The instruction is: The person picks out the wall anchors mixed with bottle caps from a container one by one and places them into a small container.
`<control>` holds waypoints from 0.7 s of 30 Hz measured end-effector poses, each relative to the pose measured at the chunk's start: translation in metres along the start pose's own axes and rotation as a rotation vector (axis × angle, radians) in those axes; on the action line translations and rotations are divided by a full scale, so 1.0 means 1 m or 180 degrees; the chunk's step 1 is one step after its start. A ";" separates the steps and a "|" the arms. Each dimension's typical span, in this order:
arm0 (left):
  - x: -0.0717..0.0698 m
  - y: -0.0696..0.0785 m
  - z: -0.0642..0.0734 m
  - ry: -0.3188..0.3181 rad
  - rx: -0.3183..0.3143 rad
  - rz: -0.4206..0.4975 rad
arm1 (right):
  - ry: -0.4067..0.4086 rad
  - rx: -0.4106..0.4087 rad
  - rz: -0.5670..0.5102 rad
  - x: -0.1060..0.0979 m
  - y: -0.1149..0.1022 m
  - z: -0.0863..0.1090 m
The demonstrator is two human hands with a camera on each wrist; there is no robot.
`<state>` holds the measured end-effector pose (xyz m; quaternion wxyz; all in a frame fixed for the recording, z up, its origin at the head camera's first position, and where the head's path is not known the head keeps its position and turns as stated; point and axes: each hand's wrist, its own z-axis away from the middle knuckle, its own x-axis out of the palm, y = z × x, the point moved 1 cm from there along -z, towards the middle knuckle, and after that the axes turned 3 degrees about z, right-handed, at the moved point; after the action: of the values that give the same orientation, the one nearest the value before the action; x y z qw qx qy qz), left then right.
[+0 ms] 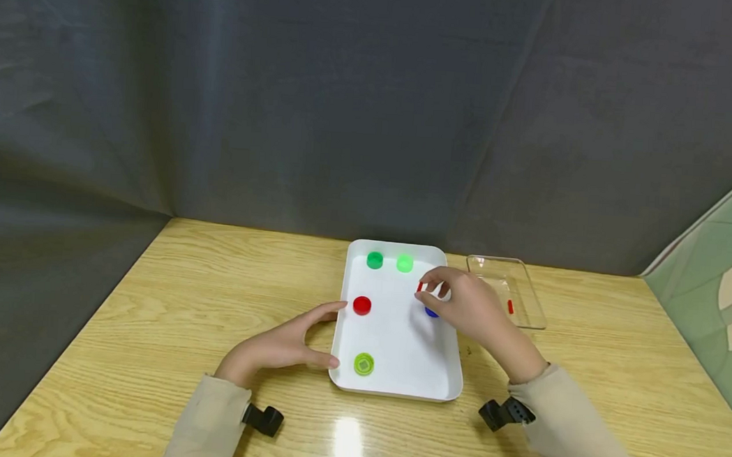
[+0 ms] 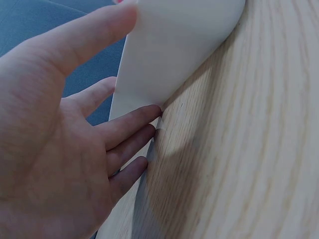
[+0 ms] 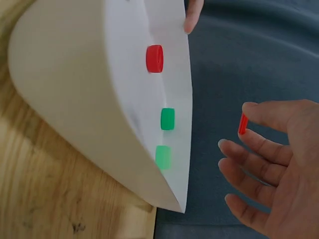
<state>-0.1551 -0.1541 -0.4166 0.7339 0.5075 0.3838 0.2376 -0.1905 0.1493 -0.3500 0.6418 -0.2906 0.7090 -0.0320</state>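
Note:
My right hand (image 1: 471, 301) is above the right side of a white tray (image 1: 397, 342). Its thumb and index finger pinch a small red stick (image 3: 242, 123), while the other fingers are spread in the right wrist view. Just below that hand, a blue cap (image 1: 431, 313) is partly hidden. My left hand (image 1: 280, 345) touches the tray's left edge with thumb and fingertips, its fingers extended along the outer wall (image 2: 164, 45). Inside the tray lie a red cap (image 1: 362, 305), a dark green cap (image 1: 374, 260), a light green cap (image 1: 404, 263) and a yellow-green cap (image 1: 364, 364).
A clear shallow box (image 1: 533, 295) stands right of the tray, behind the right forearm, with another red stick (image 1: 510, 306) in it. Dark cloth (image 1: 348, 115) hangs along the back of the wooden table (image 1: 212, 275). Each wrist wears a black strap with a small camera.

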 end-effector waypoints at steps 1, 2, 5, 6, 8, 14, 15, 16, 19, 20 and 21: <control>0.000 0.000 0.000 0.0002 0.0000 -0.0002 | 0.0037 0.0026 0.0003 -0.001 0.000 0.003; 0.000 0.000 0.000 0.0003 0.0001 -0.0002 | 0.0065 0.0058 0.0006 -0.002 0.001 0.005; 0.000 0.000 0.001 0.0006 -0.0012 -0.0002 | 0.0144 0.0138 -0.0003 -0.006 0.003 0.012; -0.001 0.000 0.001 0.0009 -0.0017 -0.0004 | 0.0170 0.0156 -0.0016 -0.007 0.004 0.014; -0.001 0.000 0.001 0.0012 -0.0027 -0.0003 | 0.0235 0.0179 -0.0034 -0.008 0.007 0.017; 0.000 -0.001 0.000 0.0013 -0.0068 0.0005 | 0.0459 0.0288 -0.0164 -0.013 0.019 0.023; 0.000 -0.001 0.000 0.0016 -0.0083 0.0011 | 0.0483 0.0329 -0.0194 -0.014 0.022 0.024; 0.000 -0.001 0.000 0.0020 -0.0093 0.0018 | 0.0497 0.0370 -0.0218 -0.015 0.024 0.025; 0.000 -0.001 0.000 0.0019 -0.0103 0.0044 | 0.0519 0.0477 -0.0334 -0.017 0.032 0.028; 0.000 -0.001 0.000 0.0023 -0.0107 0.0049 | 0.0530 0.0490 -0.0377 -0.018 0.035 0.029; 0.000 -0.001 0.000 0.0031 -0.0122 0.0048 | 0.0540 0.0495 -0.0403 -0.018 0.037 0.030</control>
<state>-0.1549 -0.1545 -0.4173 0.7398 0.4951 0.3789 0.2530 -0.1761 0.1983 -0.3544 0.5968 -0.2804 0.7363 -0.1517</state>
